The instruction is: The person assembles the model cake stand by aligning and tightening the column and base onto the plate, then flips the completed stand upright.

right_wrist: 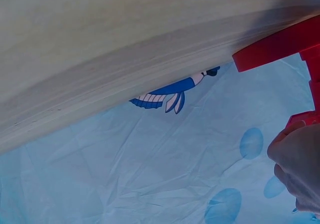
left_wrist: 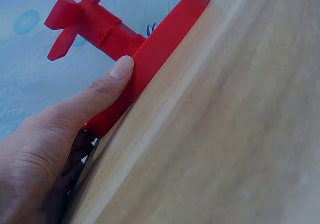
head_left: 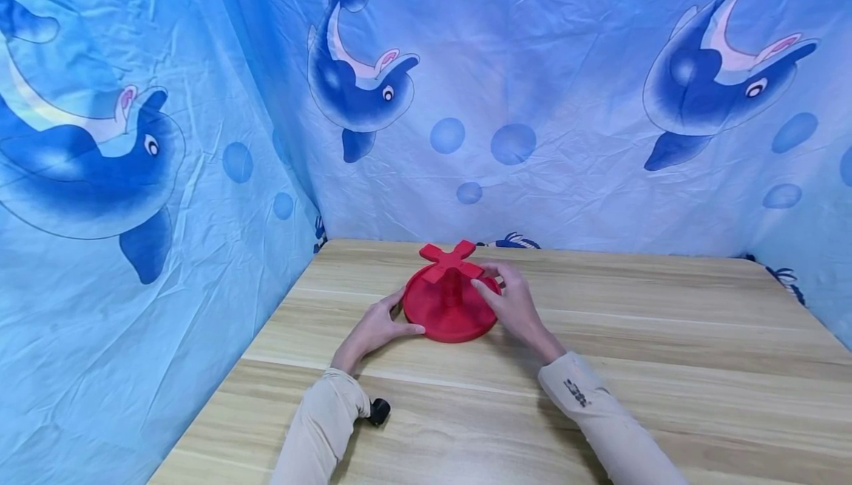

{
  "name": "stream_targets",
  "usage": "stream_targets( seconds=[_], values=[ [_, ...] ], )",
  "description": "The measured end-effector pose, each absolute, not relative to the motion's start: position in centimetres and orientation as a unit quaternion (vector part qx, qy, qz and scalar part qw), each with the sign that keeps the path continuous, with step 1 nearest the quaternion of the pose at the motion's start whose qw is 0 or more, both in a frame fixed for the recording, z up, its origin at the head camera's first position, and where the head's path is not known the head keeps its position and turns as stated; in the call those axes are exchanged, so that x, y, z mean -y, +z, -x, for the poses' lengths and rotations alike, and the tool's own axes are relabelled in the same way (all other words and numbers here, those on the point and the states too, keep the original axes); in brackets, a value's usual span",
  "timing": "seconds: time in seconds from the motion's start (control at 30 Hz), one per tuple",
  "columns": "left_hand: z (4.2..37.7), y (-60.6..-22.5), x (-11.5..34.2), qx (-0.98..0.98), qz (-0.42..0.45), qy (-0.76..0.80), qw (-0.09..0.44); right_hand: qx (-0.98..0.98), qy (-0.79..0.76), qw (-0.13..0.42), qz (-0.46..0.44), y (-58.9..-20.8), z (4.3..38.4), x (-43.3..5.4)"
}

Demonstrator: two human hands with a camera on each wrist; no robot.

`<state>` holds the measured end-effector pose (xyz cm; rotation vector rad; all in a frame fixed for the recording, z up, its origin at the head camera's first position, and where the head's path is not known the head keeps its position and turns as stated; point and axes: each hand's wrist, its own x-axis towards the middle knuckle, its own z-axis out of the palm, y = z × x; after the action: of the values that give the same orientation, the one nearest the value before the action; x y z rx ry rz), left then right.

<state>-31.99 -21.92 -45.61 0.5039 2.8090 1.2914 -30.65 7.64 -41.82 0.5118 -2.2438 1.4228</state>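
A red stand has a round, rimmed base [head_left: 426, 311], an upright post [head_left: 453, 294] and a four-armed cross [head_left: 451, 259] on top. The base rests on the wooden table. My left hand [head_left: 374, 327] holds the base at its left side, thumb on the near rim and fingers round the far side. In the left wrist view its thumb [left_wrist: 112, 79] presses the rim, and small marks show on the post. With thumb and fingers, my right hand [head_left: 515, 304] pinches the cross's near right arm. The right wrist view shows those bent fingers [right_wrist: 297, 154] at the cross, partly cut off.
The wooden table [head_left: 632, 330] extends to both sides of the stand. Blue dolphin-printed cloth [head_left: 566, 86] hangs behind the table and along the left. A small black device [head_left: 379, 412] sits by my left sleeve.
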Motion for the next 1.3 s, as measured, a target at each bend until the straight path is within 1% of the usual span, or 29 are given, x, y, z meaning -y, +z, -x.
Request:
stream_targets(
  seconds=[0.43, 0.87, 1.17, 1.3],
  values=[
    [32.0, -45.6, 21.9, -0.901, -0.155, 0.406, 0.001, 0.808, 0.501, 0.246, -0.187, -41.8, 30.4, -6.9],
    [32.1, -45.4, 21.4, -0.905, -0.148, 0.398, -0.005, 0.819, 0.49, 0.246, -0.17, -41.5, 30.1, -6.8],
    [32.3, -45.4, 21.5, -0.9, -0.149, 0.409, -0.003, 0.823, 0.485, 0.234, -0.181, -41.6, 30.0, -7.0],
    [32.4, -45.6, 21.8, -0.901, -0.153, 0.407, 0.002, 0.826, 0.486, 0.206, -0.197, -41.8, 30.1, -7.9]
  ],
)
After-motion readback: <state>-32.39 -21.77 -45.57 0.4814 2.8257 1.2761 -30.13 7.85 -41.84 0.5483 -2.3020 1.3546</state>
